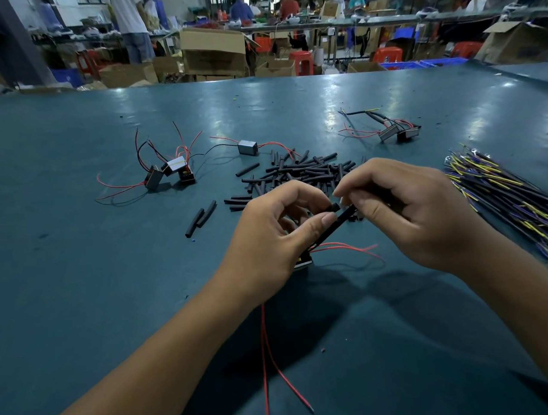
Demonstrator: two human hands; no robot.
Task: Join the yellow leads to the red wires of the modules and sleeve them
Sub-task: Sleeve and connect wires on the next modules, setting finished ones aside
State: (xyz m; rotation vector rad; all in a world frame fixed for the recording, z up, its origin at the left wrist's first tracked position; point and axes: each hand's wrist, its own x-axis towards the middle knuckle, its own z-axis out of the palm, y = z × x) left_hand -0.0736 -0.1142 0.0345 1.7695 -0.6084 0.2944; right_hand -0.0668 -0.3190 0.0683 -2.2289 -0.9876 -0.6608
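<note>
Behind the teal bench [82, 276] a cluttered workshop is seen. Stock is laid within reach: loose black sleeves [305, 172] ahead, leads [499, 199] to the right, waiting modules [169, 170] to the left. One sleeve [337, 225] is pinched by the left hand [277, 238] and steadied by the right hand [400, 209], probably to be slid over a joint. A module [303, 263] hangs beneath, red wires [345, 246] trailing.

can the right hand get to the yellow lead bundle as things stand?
Probably yes, once freed. The lead bundle lies just right of the right hand with bare table between, but that hand is now pinching the black sleeve.
</note>
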